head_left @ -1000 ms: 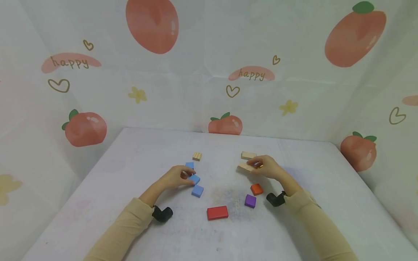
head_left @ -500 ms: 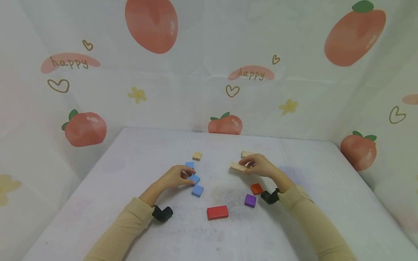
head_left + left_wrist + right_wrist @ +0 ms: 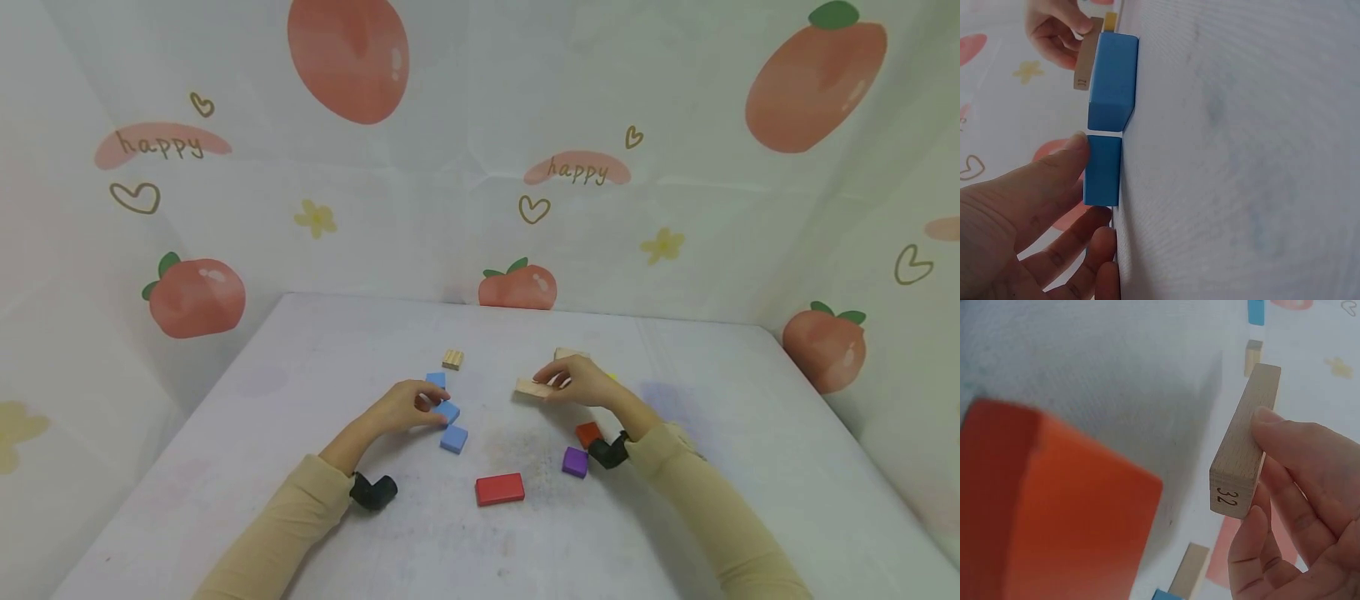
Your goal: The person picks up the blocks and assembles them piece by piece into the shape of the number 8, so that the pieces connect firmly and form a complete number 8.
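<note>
My left hand (image 3: 402, 407) pinches a small blue block (image 3: 1102, 170) between thumb and fingertips, low over the table. It is the middle one of three blue blocks in the head view; another blue block (image 3: 453, 439) lies nearer me, and a third (image 3: 436, 380) lies beyond. My right hand (image 3: 581, 382) holds a long plain wooden block (image 3: 1244, 434) by its sides, with a number printed on the end. In the head view this wooden block (image 3: 531, 389) juts left from the fingertips, seemingly just above the table. A second wooden block (image 3: 572, 353) lies behind that hand, partly hidden.
A red block (image 3: 499, 489) lies centrally near me. A purple block (image 3: 575, 462) and an orange-red block (image 3: 588, 434) lie by the right wrist's black camera. Farther back sit a small striped wooden block (image 3: 453, 359) and a mostly hidden yellow piece (image 3: 612, 377). A printed curtain surrounds the table.
My right hand has moved left, carrying the long wooden block toward the middle of the table. A bit of yellow now shows behind the right wrist. The left hand has stayed in place.
</note>
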A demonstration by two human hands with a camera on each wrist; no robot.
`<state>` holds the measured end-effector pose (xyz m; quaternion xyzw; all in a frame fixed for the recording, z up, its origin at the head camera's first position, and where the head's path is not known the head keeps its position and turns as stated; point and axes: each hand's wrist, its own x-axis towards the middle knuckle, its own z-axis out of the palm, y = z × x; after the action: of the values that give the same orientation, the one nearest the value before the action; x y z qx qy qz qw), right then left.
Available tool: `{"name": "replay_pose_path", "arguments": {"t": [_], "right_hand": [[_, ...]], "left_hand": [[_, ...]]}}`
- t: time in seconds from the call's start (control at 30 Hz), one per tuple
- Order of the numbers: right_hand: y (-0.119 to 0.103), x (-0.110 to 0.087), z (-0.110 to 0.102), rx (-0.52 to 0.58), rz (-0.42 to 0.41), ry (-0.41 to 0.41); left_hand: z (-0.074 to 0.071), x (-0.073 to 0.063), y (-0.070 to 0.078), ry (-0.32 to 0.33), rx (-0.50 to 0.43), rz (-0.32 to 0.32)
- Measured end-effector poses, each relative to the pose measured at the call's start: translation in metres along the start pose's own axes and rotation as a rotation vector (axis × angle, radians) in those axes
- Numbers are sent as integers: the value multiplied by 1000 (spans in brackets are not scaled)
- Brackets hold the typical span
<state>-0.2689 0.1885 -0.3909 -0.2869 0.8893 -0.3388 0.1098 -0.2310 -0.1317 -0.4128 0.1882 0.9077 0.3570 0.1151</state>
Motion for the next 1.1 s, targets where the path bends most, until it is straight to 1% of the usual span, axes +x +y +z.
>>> {"name": "replay_pose_path", "arguments": {"t": [0.17,0.4,0.63,0.9,1.1], "right_hand": [[-3,3,2,-3,13,-41],[-7,7,4,-12,10,-88],[-10,13,6,-22,4,-115],[-10,18,7,-16,35,-141],[-9,21,9,-12,32,-150]], "left_hand": [[0,0,0,5,-5,-10],[0,-1,1,8,-1,2],[1,0,-1,7,0,-21],[1,0,0,8,-10,-19],[0,0,0,3,-13,-18]]}}
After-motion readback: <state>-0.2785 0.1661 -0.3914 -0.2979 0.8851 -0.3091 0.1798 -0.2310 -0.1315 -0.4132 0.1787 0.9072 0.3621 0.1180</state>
